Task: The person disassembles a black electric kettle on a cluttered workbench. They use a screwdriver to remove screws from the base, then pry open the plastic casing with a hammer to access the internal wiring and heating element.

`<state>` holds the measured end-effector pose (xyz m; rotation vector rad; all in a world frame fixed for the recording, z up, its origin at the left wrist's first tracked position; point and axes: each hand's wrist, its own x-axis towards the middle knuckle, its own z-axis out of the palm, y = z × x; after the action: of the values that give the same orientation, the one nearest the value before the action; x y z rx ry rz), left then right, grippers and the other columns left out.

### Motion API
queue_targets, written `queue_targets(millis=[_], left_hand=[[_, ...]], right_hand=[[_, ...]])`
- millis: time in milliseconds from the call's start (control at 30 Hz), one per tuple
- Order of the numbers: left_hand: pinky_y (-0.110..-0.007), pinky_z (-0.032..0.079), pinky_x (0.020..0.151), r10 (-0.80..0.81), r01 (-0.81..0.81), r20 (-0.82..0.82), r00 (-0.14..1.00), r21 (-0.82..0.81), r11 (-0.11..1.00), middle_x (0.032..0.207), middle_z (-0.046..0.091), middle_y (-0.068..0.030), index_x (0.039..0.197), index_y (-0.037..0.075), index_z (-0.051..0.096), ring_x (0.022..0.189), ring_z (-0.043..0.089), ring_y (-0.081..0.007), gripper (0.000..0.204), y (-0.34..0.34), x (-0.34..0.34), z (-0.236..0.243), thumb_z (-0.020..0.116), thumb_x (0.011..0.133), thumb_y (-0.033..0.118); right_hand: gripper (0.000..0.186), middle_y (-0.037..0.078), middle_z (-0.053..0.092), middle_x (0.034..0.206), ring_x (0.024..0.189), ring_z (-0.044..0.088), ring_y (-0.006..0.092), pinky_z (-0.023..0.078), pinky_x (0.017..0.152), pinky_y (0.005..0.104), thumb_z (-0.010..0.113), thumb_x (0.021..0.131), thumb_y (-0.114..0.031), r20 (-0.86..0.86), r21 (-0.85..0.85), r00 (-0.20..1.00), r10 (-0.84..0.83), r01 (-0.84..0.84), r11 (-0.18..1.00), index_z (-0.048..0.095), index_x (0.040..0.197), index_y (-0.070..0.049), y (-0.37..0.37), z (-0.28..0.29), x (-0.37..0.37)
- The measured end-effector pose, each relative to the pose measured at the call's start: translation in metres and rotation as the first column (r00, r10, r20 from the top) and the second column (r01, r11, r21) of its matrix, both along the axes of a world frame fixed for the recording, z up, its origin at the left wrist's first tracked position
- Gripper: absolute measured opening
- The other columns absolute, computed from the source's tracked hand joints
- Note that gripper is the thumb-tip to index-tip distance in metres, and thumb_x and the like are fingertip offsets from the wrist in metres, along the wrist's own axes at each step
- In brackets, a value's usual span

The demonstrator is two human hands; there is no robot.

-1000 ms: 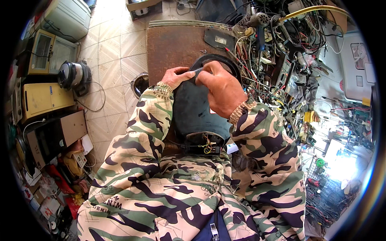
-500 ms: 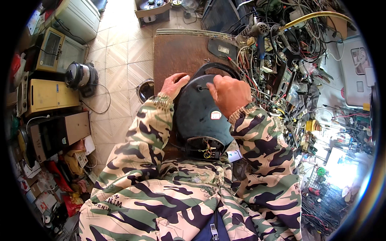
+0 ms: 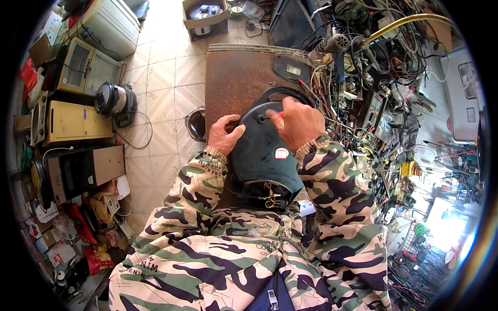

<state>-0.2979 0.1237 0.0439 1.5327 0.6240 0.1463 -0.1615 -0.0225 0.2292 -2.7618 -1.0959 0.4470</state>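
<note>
Item: one dark, glossy, rounded-oblong appliance body (image 3: 259, 155), lying on the rust-brown, flat-topped table (image 3: 233, 72), well short of its far edge and in from its left edge. Long axis: we note it running from the black curved handle (image 3: 265, 95), at the far end, to the thin yellow wires (image 3: 270, 198), nearest the wearer. Left hand (image 3: 224, 136): at the body's left rim, thumb and fingers parted. Right hand (image 3: 302, 124): fingers curled, a bit of red showing; we cannot tell what they grip. Small dark round recess (image 3: 262, 118): just left of the right fingertips, the nearer hand.
</note>
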Motion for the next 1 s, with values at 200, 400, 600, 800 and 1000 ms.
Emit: queue_targets(millis=[200,400,600,800,1000], left_hand=[[-0.032,0.054,0.091,0.024,-0.024,-0.004,1.000,0.043,0.999,0.111,0.072,-0.0129,0.123,-0.004,0.066,0.102,0.068,-0.0198,0.042,0.006,-0.002,0.003,0.077,0.088,0.016],[-0.034,0.056,0.087,0.042,-0.043,0.019,0.999,0.034,0.998,0.109,0.072,-0.0151,0.119,-0.002,0.069,0.097,0.070,-0.0232,0.041,0.003,-0.001,-0.002,0.078,0.085,0.020],[-0.033,0.056,0.086,0.048,-0.047,0.033,0.998,-0.033,0.998,0.108,0.073,-0.0143,0.118,-0.002,0.069,0.096,0.070,-0.0214,0.040,0.003,0.000,-0.004,0.077,0.086,0.020],[-0.032,0.056,0.083,0.032,-0.032,0.011,0.999,0.021,0.999,0.104,0.073,-0.0126,0.117,-0.003,0.069,0.093,0.070,-0.0194,0.038,0.003,0.003,0.007,0.076,0.087,0.020],[-0.030,0.056,0.080,0.037,-0.037,0.031,0.999,-0.018,0.999,0.101,0.073,-0.0112,0.116,-0.003,0.069,0.089,0.069,-0.0173,0.036,0.004,0.005,0.004,0.076,0.088,0.019]], right_hand=[[0.019,0.014,0.067,0.098,0.085,0.071,0.0342,0.057,0.071,0.0440,0.071,0.087,-0.020,0.004,0.326,0.998,0.069,-0.067,0.943,0.066,0.100,-0.006,-0.005,-0.019,0.000],[0.021,0.014,0.068,0.094,0.083,0.071,0.0346,0.057,0.069,0.0440,0.070,0.089,-0.025,-0.013,0.339,0.995,0.096,-0.086,0.937,0.064,0.093,-0.005,-0.004,-0.015,0.003],[0.019,0.017,0.064,0.102,0.089,0.068,0.0352,0.056,0.074,0.0418,0.072,0.083,-0.007,-0.003,0.102,0.999,-0.046,0.046,0.994,0.063,0.099,-0.002,0.002,-0.006,-0.003],[0.025,0.015,0.061,0.104,0.090,0.068,0.0320,0.056,0.077,0.0399,0.072,0.079,0.004,-0.008,0.388,0.992,0.125,-0.112,0.915,0.063,0.101,-0.003,-0.016,-0.020,0.002],[0.024,0.016,0.063,0.108,0.088,0.069,0.0315,0.056,0.076,0.0402,0.074,0.081,0.000,-0.052,0.164,0.996,-0.079,0.087,0.983,0.063,0.102,-0.003,-0.006,-0.010,-0.006]])
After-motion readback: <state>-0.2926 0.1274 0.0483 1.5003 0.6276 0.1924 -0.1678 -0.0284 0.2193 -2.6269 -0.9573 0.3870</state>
